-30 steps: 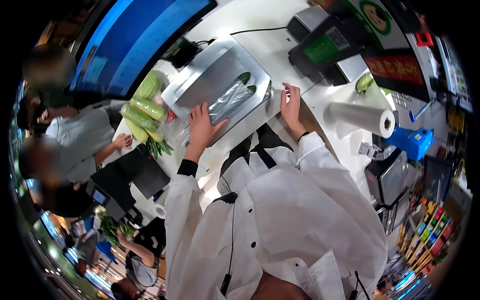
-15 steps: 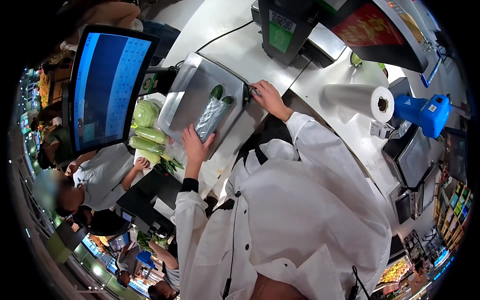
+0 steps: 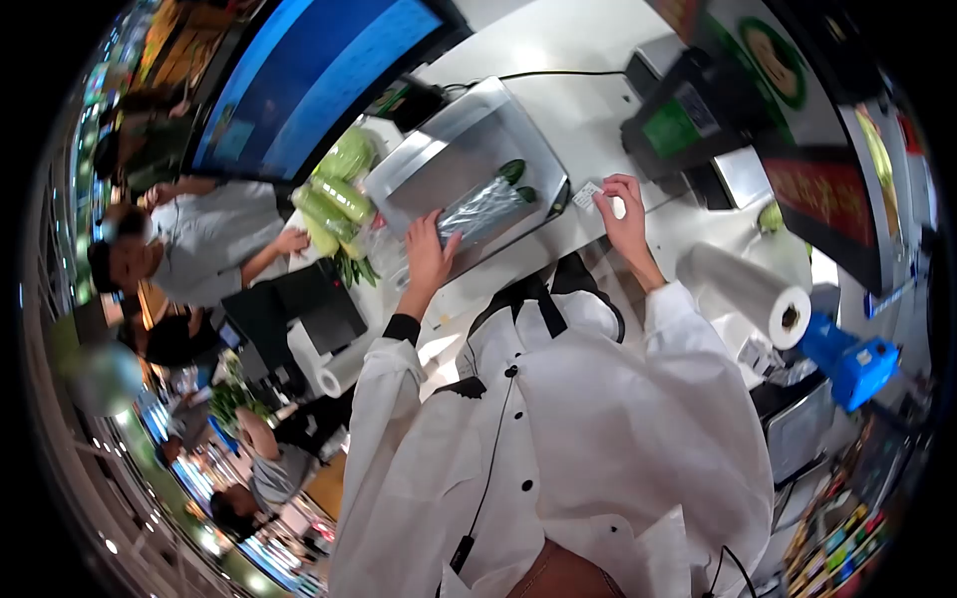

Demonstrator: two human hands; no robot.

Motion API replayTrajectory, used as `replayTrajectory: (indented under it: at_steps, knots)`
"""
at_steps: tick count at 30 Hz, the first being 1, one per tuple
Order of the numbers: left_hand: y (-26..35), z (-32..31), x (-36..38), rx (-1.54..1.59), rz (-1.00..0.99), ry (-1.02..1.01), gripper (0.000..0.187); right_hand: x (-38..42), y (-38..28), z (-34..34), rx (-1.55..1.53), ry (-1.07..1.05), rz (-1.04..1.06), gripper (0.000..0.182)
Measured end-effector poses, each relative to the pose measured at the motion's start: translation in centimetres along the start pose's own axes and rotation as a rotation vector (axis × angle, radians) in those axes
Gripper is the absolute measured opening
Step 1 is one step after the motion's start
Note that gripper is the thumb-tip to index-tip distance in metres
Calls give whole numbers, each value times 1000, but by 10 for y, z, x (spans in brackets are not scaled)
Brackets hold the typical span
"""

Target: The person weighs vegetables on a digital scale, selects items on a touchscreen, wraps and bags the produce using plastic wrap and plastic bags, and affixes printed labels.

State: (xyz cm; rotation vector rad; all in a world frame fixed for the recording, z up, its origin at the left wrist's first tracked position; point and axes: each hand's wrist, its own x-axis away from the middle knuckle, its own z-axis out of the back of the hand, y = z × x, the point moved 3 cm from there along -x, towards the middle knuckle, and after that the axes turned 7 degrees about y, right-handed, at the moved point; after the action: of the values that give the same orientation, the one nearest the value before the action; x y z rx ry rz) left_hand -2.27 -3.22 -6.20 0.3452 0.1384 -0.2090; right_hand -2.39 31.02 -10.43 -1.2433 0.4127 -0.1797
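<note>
Two dark green cucumbers (image 3: 511,170) in a clear plastic bag (image 3: 478,211) lie on the steel scale (image 3: 424,164), their tips sticking out at the far end. My left hand (image 3: 429,257) rests with stretched fingers at the near end of the bag, touching it. Off the right corner of the scale, my right hand (image 3: 626,227) pinches a small white printed label (image 3: 587,195) between thumb and fingers. A white patch, perhaps part of the label or its backing, shows between those fingers.
Bagged green vegetables (image 3: 334,204) lie left of the scale, beside another person's hand (image 3: 292,240). A large monitor (image 3: 309,80) stands behind them. To my right are a plastic bag roll (image 3: 753,289), a blue handheld device (image 3: 857,369) and a dark stand with a green sign (image 3: 678,125).
My right hand has left the scale's corner, moved right, and now holds a label. My left hand stays by the cucumber bag. The whole view has turned.
</note>
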Motion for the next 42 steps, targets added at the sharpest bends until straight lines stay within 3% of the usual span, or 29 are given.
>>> replayTrajectory:
  at_steps: [2, 5, 8, 9, 11, 12, 13, 15, 19, 26, 30, 32, 35, 36, 39, 42]
  knots:
    - [-1, -1, 1, 65, 98, 22, 47, -16, -47, -22, -243, -289, 37, 10]
    - [-4, -4, 3, 156, 190, 64, 42, -30, -82, -97, -399, -682, -89, 12]
    - [15, 10, 3, -97, -1, 101, 57, -34, -86, -153, -377, -868, -214, 22]
    - [15, 10, 6, -89, 24, 116, 57, -35, -86, -157, -361, -893, -206, 22]
    - [20, 7, 18, -15, 16, 233, 61, -36, -78, -154, -207, -931, -97, 43]
    - [23, 9, 20, -26, 0, 274, 64, -34, -85, -146, -145, -940, 34, 63]
    - [21, 7, 21, -12, 31, 274, 64, -34, -88, -142, -127, -969, 26, 63]
    - [20, 3, 23, 5, 11, 297, 64, -29, -95, -134, 175, -966, 386, 69]
    - [22, 6, 24, 26, 5, 334, 67, -24, -101, -144, 12, -914, 247, 75]
    - [20, 4, 27, 46, 22, 339, 64, -39, -116, -164, 132, -1196, 112, 81]
    - [21, 10, 21, 19, 6, 344, 61, -34, -115, -172, -10, -1074, 252, 80]
    - [21, 15, 16, 57, 33, 316, 62, -36, -101, -179, -348, -941, -151, 79]
    - [16, 12, 12, 82, -34, 285, 64, -46, -92, -184, -91, -1128, 27, 79]
    - [16, 14, 12, 80, -33, 287, 64, -49, -103, -182, 63, -1187, 121, 88]
    - [21, 17, 12, 72, -20, 244, 66, -48, -103, -185, 151, -1354, 268, 96]
    - [21, 18, 11, 53, 5, 235, 68, -47, -108, -184, 171, -1373, 192, 104]
